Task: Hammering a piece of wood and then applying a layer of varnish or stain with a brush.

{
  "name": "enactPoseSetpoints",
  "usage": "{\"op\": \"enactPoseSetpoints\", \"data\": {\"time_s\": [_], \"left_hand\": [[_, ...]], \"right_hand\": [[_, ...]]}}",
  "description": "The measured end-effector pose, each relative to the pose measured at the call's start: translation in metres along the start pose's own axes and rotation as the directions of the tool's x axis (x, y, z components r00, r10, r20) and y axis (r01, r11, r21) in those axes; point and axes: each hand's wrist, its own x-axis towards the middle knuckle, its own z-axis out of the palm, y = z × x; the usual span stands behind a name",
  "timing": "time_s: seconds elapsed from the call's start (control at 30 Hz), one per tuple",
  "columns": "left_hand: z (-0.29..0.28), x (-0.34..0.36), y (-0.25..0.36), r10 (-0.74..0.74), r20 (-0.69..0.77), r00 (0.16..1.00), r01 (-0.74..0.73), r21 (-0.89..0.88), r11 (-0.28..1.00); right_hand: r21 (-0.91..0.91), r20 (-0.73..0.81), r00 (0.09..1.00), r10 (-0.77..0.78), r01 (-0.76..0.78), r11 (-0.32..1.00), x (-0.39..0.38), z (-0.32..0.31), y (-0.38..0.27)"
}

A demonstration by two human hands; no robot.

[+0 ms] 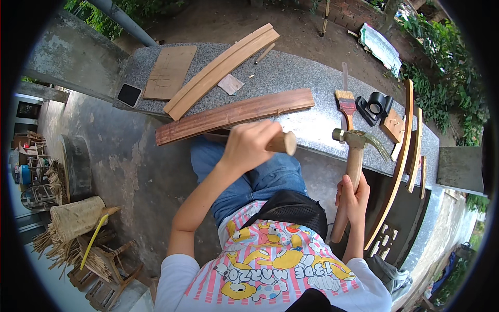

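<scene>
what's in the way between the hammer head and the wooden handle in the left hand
Nothing visible: between the hammer in the right hand and the wooden handle in the left hand, only the stone benchtop shows behind the gap.

Daylight lit the stone bench (pixel 291 75) well. A white shine glared on it, close to its near edge, just right of the middle, and washed out the specks there. Small bright spots gleamed on the hammer (pixel 354 165). Under the near edge, to the right, it was dark. The bench's long edges looked bent like a bow, and black ringed the round view.
</scene>
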Motion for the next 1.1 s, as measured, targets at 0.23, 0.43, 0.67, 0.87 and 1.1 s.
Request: {"op": "enactPoseSetpoints", "data": {"time_s": [0.23, 0.43, 0.67, 0.87, 1.1], "left_hand": [[0.119, 0.042, 0.032, 0.318, 0.014, 0.948, -0.311, -0.166, 0.936], [0.146, 0.059, 0.020, 0.286, 0.018, 0.958, -0.280, -0.150, 0.948], [0.148, 0.077, 0.044, 0.234, -0.006, 0.972, -0.230, -0.212, 0.950], [0.154, 0.089, 0.030, 0.195, -0.025, 0.980, -0.195, -0.274, 0.942], [0.156, 0.094, 0.016, 0.197, 0.018, 0.980, -0.185, -0.271, 0.945]], "right_hand": [[-0.025, -0.096, 0.994, -0.043, 0.041, 0.999, -0.010, -0.022, 0.012], [0.000, -0.218, 0.975, -0.043, 0.044, 0.999, -0.015, -0.045, 0.026], [0.027, -0.256, 0.966, -0.022, 0.030, 0.999, -0.010, -0.045, 0.024], [0.022, -0.263, 0.964, -0.038, 0.046, 0.999, -0.011, -0.048, 0.024], [-0.003, -0.255, 0.967, -0.024, 0.024, 1.000, -0.009, -0.045, 0.026]]}}
